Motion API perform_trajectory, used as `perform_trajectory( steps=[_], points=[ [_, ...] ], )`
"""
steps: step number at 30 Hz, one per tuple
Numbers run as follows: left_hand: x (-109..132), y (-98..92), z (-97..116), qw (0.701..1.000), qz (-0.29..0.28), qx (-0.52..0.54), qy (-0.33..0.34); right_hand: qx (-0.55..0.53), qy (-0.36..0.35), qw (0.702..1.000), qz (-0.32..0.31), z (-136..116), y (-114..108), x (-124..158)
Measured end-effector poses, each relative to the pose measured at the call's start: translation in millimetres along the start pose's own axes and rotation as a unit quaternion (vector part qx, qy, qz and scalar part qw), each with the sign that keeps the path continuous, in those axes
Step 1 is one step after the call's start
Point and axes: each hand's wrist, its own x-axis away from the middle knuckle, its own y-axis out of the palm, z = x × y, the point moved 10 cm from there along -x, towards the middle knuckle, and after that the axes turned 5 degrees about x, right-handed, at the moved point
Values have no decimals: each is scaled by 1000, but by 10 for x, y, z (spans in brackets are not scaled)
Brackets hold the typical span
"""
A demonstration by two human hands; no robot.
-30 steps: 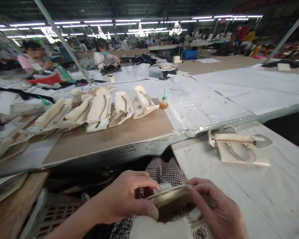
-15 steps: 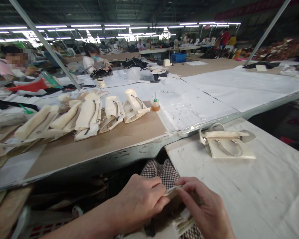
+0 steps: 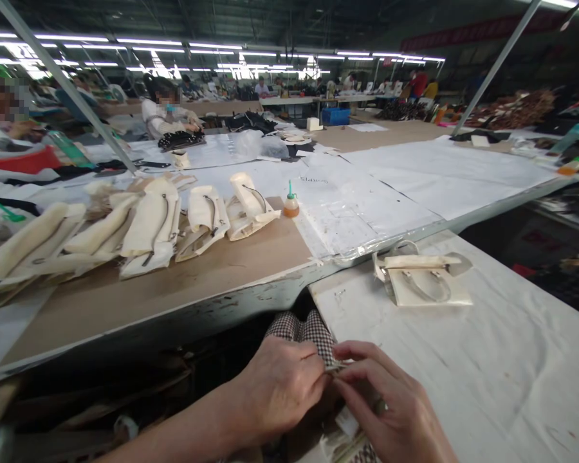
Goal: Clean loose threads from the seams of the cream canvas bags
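Note:
Low over my lap, a cream, partly made handbag (image 3: 330, 449) with a brownish inside lies between my two hands, mostly hidden by them. My left hand (image 3: 280, 381) is closed, its thumb and fingers pinching the bag's upper edge. From the other side my right hand (image 3: 390, 400) pinches the same edge, close to the left fingertips. A small white tag (image 3: 347, 421) shows inside the bag below the right fingers. Another cream handbag (image 3: 429, 288) with a looped handle lies flat on the white side table, beyond my right hand.
Several cream bag pieces (image 3: 150, 218) lie along the brown board of the long table. A small bottle of amber liquid (image 3: 291, 204) with a green nozzle stands beside them. White sheets (image 3: 405, 167) cover the table farther right. A co-worker (image 3: 166, 112) sits across it.
My view has turned slightly right, so the tables and bags appear shifted left. Both hands keep their pinch on the bag's edge, fingertips a little closer together.

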Motion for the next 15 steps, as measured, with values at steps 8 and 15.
perform_trajectory(
  steps=[8,15],
  points=[
    [13,26,-40,1000,-14,10,-13,-31,37,999,18,62,-2,21],
    [-1,62,-78,999,-32,23,-25,-7,11,1000,3,25,2,-35]
  ],
)
